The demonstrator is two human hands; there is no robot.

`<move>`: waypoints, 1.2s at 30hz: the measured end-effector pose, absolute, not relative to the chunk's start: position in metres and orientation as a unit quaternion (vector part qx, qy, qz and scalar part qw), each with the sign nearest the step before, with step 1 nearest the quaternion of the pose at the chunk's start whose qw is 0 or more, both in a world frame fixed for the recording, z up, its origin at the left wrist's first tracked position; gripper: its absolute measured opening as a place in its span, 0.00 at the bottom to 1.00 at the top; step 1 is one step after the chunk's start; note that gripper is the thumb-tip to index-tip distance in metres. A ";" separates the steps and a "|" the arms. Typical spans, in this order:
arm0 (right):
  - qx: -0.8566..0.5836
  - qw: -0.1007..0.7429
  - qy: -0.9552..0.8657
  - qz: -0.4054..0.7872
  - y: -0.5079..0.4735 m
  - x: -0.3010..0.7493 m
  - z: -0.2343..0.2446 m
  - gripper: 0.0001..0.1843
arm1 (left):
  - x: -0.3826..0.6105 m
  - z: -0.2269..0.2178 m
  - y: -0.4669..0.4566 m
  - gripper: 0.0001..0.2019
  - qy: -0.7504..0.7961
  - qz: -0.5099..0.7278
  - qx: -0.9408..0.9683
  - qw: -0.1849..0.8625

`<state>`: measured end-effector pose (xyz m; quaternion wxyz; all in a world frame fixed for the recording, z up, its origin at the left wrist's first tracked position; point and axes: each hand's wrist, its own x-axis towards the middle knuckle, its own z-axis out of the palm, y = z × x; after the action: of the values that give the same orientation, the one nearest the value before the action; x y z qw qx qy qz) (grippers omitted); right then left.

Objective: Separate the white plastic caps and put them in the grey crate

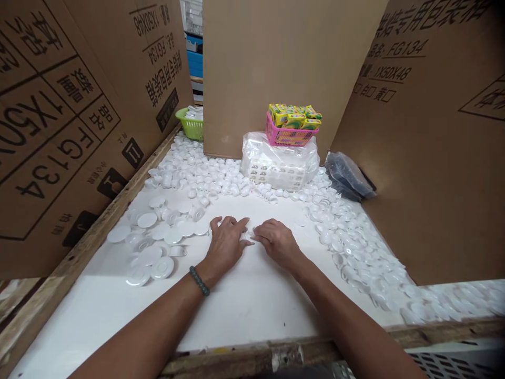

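Above the middle of the white tabletop, my left hand (229, 239) and my right hand (279, 241) meet, fingertips facing each other. A small white plastic piece (249, 231) sits between them, partly covered by the fingers, so its exact shape is unclear. My left thumb and index finger grip it from the left, the other fingers bent outward. Thumb and curled fingers of my right hand pinch its right side. Left of my hands lies a loose group of white toy saucers (162, 267) and small white toy cups (178, 251).
Heaps of small white pieces (213, 173) line the back and right side. A pink basket (290, 138) of yellow boxes stands on a plastic-wrapped pack (280, 163). Behind are a green basket (193, 128), a dark plastic bundle (349, 176) and tall cardboard walls (276, 63). Wooden edging (252, 363) borders the table.
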<state>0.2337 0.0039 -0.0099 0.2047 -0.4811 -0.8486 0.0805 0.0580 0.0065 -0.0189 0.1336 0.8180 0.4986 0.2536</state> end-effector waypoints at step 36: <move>-0.513 0.221 -0.813 0.167 0.002 0.237 -0.001 0.19 | 0.055 -0.009 0.009 0.09 0.523 0.266 0.783 0.204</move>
<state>0.2365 0.0024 -0.0011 0.2212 -0.5129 -0.8126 0.1665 0.0545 0.0090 -0.0087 0.2044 0.7832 0.5234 0.2663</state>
